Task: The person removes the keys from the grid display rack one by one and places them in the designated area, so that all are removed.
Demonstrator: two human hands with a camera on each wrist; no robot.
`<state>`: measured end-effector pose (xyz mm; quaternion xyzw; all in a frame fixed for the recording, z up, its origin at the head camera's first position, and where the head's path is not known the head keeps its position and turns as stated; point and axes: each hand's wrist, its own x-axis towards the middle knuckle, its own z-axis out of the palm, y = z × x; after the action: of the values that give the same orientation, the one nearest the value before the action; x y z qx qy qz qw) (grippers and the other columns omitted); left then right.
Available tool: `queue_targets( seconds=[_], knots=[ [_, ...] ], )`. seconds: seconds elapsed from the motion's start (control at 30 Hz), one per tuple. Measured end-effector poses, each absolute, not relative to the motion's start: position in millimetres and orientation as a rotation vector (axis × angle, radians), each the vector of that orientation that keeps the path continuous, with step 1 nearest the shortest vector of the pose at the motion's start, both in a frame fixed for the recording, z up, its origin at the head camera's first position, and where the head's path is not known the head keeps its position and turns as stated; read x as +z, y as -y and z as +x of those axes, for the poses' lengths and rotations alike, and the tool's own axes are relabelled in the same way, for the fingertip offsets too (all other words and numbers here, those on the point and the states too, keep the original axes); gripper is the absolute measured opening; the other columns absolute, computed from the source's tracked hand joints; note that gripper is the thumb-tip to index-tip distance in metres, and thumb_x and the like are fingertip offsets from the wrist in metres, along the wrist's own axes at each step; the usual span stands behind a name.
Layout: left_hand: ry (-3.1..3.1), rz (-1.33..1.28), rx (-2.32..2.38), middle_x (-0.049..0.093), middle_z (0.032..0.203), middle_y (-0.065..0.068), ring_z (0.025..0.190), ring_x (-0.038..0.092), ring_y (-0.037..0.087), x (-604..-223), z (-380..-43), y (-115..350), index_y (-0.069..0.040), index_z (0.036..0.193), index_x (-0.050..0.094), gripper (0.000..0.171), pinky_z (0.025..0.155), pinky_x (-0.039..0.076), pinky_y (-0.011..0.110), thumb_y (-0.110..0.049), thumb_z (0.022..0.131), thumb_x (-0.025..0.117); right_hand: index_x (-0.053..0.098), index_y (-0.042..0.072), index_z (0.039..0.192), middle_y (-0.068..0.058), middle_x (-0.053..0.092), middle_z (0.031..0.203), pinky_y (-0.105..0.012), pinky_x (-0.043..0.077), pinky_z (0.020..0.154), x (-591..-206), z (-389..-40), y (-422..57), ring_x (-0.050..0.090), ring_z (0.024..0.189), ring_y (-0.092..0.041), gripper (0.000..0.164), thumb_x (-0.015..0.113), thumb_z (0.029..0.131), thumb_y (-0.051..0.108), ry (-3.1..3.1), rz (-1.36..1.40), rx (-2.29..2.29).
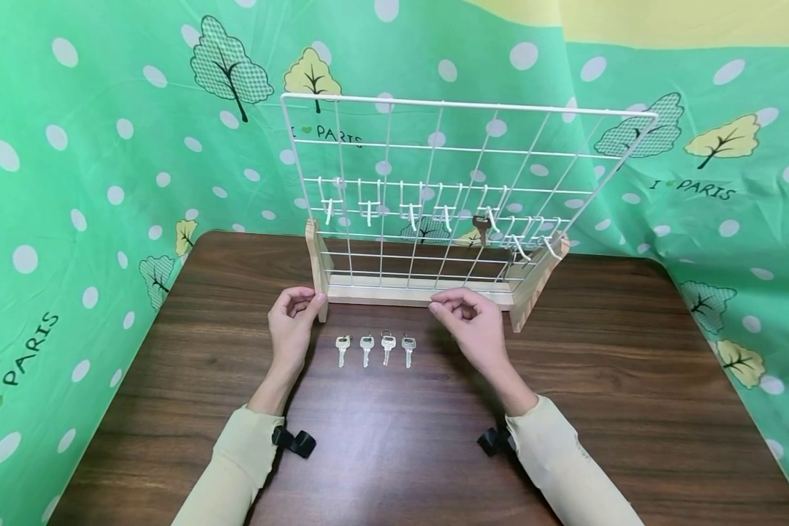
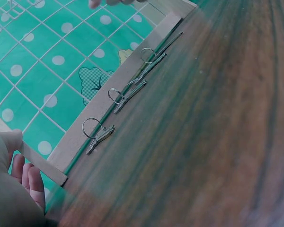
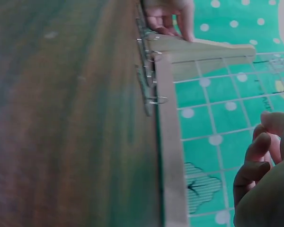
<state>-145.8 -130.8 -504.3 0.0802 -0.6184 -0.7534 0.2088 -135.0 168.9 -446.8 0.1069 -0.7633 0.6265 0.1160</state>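
Note:
A white wire grid rack stands on a wooden base with a wooden leg at each end. My left hand holds the front of the left leg, thumb against the wood. My right hand hovers before the base toward its right end, fingers loosely bent, nothing visible in them. Several silver keys lie in a row on the table between the hands, with small rings showing in the left wrist view. A dark key hangs from a hook on the grid.
Several white hooks line the grid, lower toward the right. The brown wood-grain table extends around the rack. Behind it hangs a green dotted cloth with printed trees. Black straps sit at both wrists.

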Motion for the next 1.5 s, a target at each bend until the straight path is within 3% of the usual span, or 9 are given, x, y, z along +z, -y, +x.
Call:
queue_targets(
  seconds=[0.17, 0.4, 0.57, 1.0, 1.5],
  knots=[
    [1.718, 0.219, -2.098, 0.071, 0.091, -0.007, 0.085, 0.067, 0.006, -504, -146, 130, 0.007, 0.103, 0.070, 0.014, 0.082, 0.054, 0.016, 0.011, 0.094, 0.081, 0.080, -0.009, 0.103, 0.009, 0.072, 0.078, -0.013, 0.041, 0.054, -435, -135, -174, 0.054, 0.062, -0.001, 0.010, 0.080, 0.093, -0.011, 2.120, 0.305, 1.844],
    [1.718, 0.219, -2.094, 0.072, 0.092, -0.007, 0.085, 0.067, 0.006, -505, -146, 131, 0.006, 0.102, 0.071, 0.014, 0.081, 0.054, 0.016, 0.010, 0.094, 0.081, 0.079, -0.011, 0.104, 0.009, 0.073, 0.079, -0.013, 0.043, 0.057, -420, -132, -177, 0.057, 0.064, -0.001, 0.011, 0.079, 0.093, -0.014, 2.058, 0.338, 1.827],
    [1.718, 0.221, -2.099, 0.072, 0.092, -0.006, 0.085, 0.067, 0.007, -505, -146, 132, 0.007, 0.103, 0.070, 0.014, 0.081, 0.054, 0.016, 0.011, 0.094, 0.081, 0.080, -0.009, 0.104, 0.007, 0.072, 0.078, -0.013, 0.042, 0.056, -406, -128, -176, 0.056, 0.064, -0.002, 0.009, 0.080, 0.095, -0.009, 2.029, 0.323, 1.791],
    [1.714, 0.216, -2.101, 0.072, 0.091, -0.007, 0.085, 0.067, 0.006, -504, -147, 131, 0.009, 0.103, 0.070, 0.014, 0.081, 0.055, 0.016, 0.012, 0.094, 0.080, 0.080, -0.010, 0.106, -0.002, 0.072, 0.072, -0.018, 0.041, 0.042, -367, -127, -187, 0.049, 0.040, -0.010, 0.010, 0.080, 0.098, -0.003, 1.902, 0.276, 1.761],
    [1.714, 0.212, -2.105, 0.072, 0.092, -0.007, 0.086, 0.067, 0.007, -506, -146, 131, 0.006, 0.103, 0.071, 0.014, 0.081, 0.055, 0.016, 0.011, 0.094, 0.080, 0.082, -0.006, 0.107, 0.001, 0.071, 0.068, -0.019, 0.044, 0.040, -339, -138, -187, 0.052, 0.037, -0.010, 0.013, 0.082, 0.097, 0.002, 1.865, 0.164, 1.645]
  ],
)
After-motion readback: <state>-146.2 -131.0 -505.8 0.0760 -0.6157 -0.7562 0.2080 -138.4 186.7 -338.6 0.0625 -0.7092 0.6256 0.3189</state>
